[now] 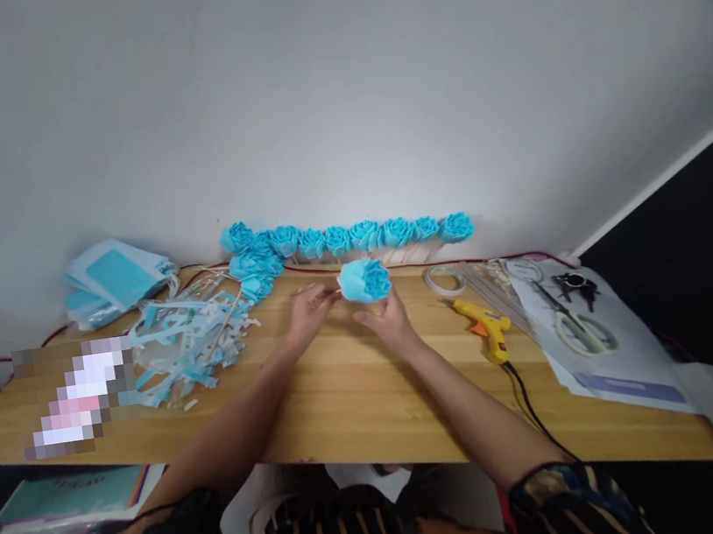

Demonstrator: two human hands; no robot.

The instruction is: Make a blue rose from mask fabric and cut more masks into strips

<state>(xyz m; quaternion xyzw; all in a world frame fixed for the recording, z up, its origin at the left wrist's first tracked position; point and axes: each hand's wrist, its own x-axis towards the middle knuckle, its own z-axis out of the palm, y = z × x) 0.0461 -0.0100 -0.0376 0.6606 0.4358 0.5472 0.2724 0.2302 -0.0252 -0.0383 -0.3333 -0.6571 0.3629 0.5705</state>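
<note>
A blue handmade flower (364, 281) is held up over the middle of the wooden table (343, 410), its bloom tilted to the right. My left hand (311, 310) pinches its thin stem just left of the bloom. Under the bloom, my right hand (387, 320) has its fingers against the petals, partly hidden by them. Behind, a row of similar blue flowers (365, 235) leans along the wall, with several more bunched at the row's left end (254, 264).
Blue and white scraps (188, 344) lie left, before a stack of blue-and-white packs (119, 274). On the right are a yellow glue gun (488, 328) with a black cord, a tape roll (444, 279), scissors (581, 328) and paper sheets (621, 354). A blurred-out object (80, 399) lies far left.
</note>
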